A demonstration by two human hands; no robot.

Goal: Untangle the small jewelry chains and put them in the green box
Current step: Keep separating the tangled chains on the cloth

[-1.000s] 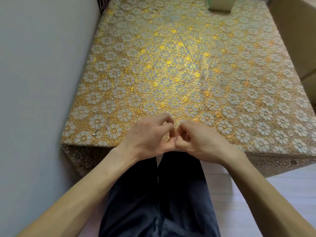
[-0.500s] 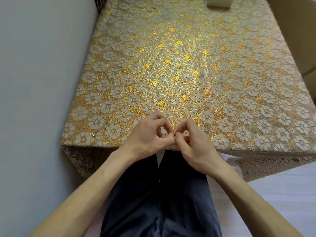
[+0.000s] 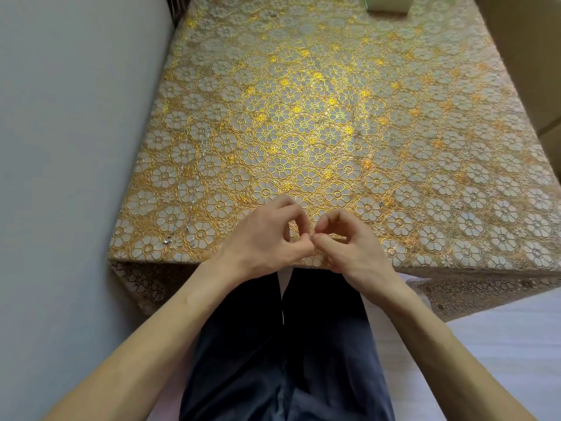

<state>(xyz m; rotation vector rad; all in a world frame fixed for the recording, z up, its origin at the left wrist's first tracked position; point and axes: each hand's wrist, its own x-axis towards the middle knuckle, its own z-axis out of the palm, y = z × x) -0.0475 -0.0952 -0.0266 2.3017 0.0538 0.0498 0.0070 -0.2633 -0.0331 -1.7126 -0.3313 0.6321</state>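
Box (image 3: 388,3), green — far edge, contents hidden

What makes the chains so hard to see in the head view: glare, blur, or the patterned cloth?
Head view: little blur; gold glare flares mid tablecloth; the loose chain near the wall blends into the pattern; anything pinched between left hand and right hand is too fine to show; green box is cropped at top.

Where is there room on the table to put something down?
The wide middle of the tablecloth, this side of the green box, is bare. Crowded: the left strip where a chain lies, and the near edge at the left hand and right hand.
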